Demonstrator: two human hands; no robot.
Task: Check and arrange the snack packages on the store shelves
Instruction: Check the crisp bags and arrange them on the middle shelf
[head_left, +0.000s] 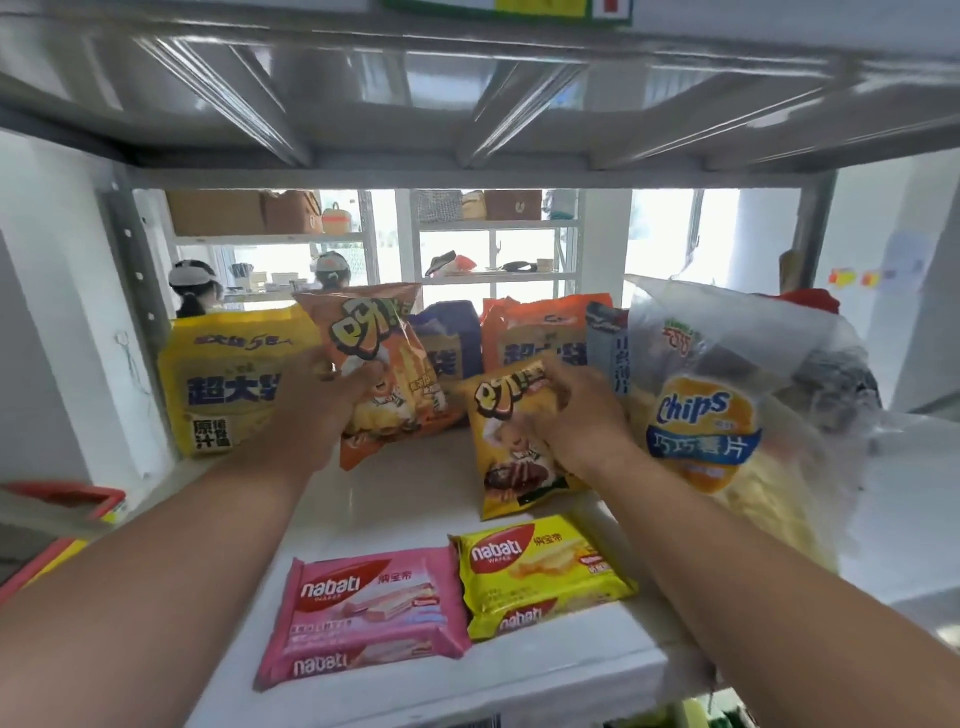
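White shelf (415, 499): left grip (317, 410) clutches orange bag (387, 374), right grip (576, 421) pinches yellow bag (511, 457).

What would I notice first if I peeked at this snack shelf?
Two hands holding snack bags in the middle: the left hand lifts an orange bag, the right hand grips a yellow bag. At the front, a pink Nabati pack lies flat beside a yellow one.

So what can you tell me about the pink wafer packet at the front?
The flat pink plastic Nabati wafer packet lies face up on the white shelf, near its front edge, slightly askew. A red logo patch with white lettering and pictured pink wafers show on it. It looks sealed. Its right edge meets the yellow Nabati packet. Neither hand touches it.
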